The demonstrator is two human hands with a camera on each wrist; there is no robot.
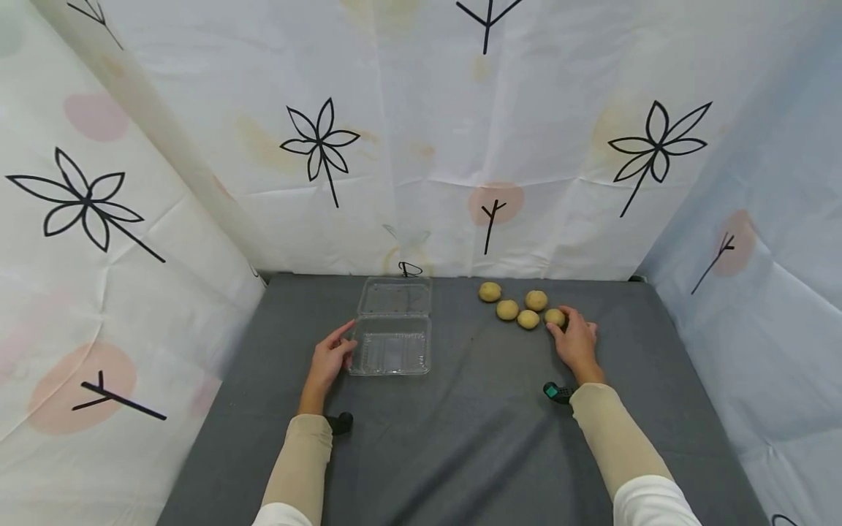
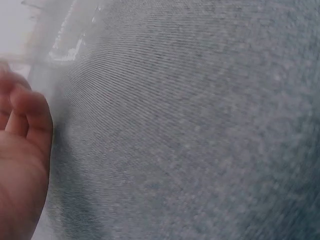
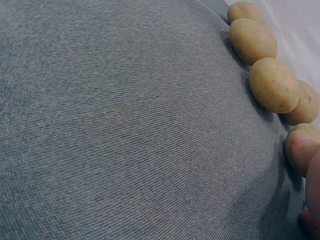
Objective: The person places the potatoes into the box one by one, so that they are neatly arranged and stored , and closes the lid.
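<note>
A clear plastic clamshell container (image 1: 391, 345) stands on the grey cloth, its lid (image 1: 396, 296) folded back towards the far wall. My left hand (image 1: 333, 356) holds the left edge of its base, near the hinge. In the left wrist view, the curled fingers (image 2: 32, 107) show beside a blurred bit of clear plastic (image 2: 70, 45). To the right, my right hand (image 1: 577, 342) grips the rightmost potato (image 1: 555, 317) between thumb and fingers, at table height. Several other pale yellow potatoes (image 3: 274, 85) lie in a loose group just left of it.
Grey cloth (image 1: 460, 424) covers the table. Pale fabric walls (image 1: 421, 146) printed with plants enclose the back and both sides, and the potatoes lie near the back one. A dark device is worn at each wrist, the right one (image 1: 558, 393) with a small green screen.
</note>
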